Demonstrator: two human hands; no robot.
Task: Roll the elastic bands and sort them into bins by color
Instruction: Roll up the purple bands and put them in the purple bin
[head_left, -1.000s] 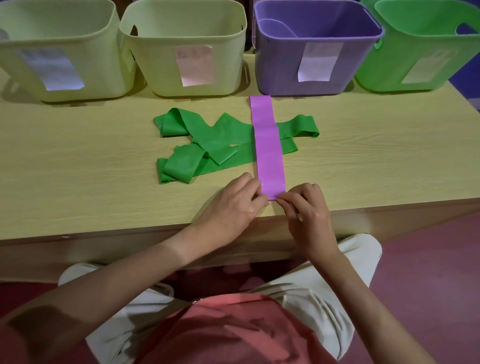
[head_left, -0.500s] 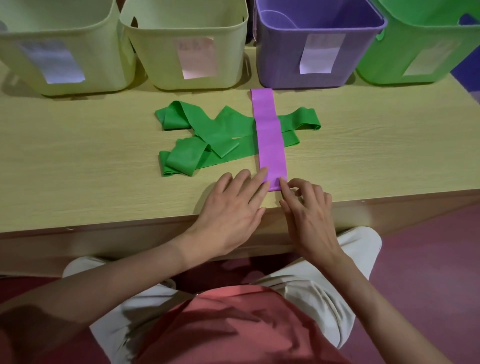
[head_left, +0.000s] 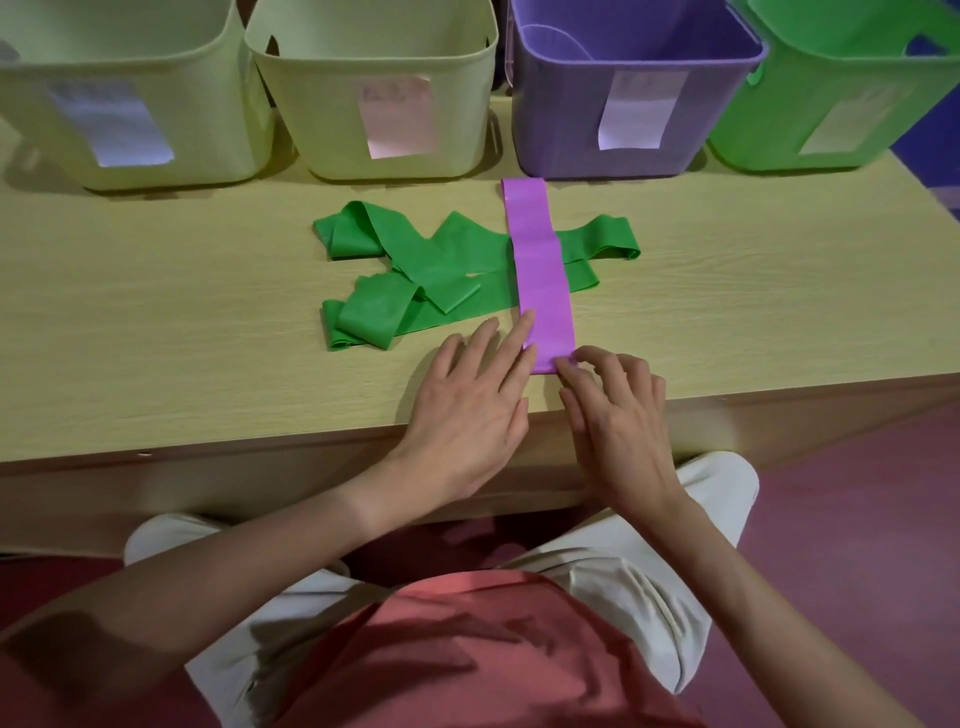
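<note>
A purple elastic band (head_left: 540, 270) lies flat and straight on the wooden table (head_left: 156, 322), running from the purple bin (head_left: 566, 135) toward me, over a crumpled green band (head_left: 441, 260). My left hand (head_left: 467, 410) rests flat with fingers spread, its fingertips touching the band's near left edge. My right hand (head_left: 613, 415) has curled fingers pinching the band's near end at its right corner. A green bin (head_left: 779, 114) stands at the far right.
Two pale yellow-green bins (head_left: 62, 130) (head_left: 322, 119) stand at the back left, each with a paper label. The table's front edge runs just under my hands. My lap is below it, above a reddish floor (head_left: 857, 519).
My left hand has flattened out and slid forward beside the purple band. The right hand keeps working the band's near end. The camera view shifted slightly closer.
</note>
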